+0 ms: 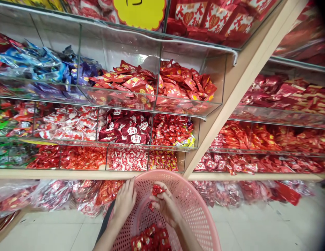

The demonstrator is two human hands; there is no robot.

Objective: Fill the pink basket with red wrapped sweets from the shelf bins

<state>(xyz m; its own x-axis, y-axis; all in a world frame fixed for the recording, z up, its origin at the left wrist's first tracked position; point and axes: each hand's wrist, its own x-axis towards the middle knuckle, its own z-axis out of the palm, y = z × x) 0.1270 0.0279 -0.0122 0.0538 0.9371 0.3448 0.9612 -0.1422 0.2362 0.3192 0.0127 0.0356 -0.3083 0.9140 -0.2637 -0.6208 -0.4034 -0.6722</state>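
Observation:
A pink perforated plastic basket point(196, 209) sits right below me, in front of the shelves. My left hand point(125, 201) grips its near-left rim, fingers curled over the edge. My right hand point(164, 205) is inside the basket, fingers closed round a few red-wrapped candies point(156, 190). A pile of the same red candies point(151, 238) lies on the basket's bottom.
Clear acrylic bins on tiered shelves hold wrapped sweets: blue and purple ones point(44, 66) upper left, red ones point(178, 82) in the middle, dark red packs point(127, 127) below, green ones point(5, 139) at far left. A wooden post point(230, 101) divides the shelving. Bagged candy point(52, 195) lies along the bottom. White tiled floor point(256, 226).

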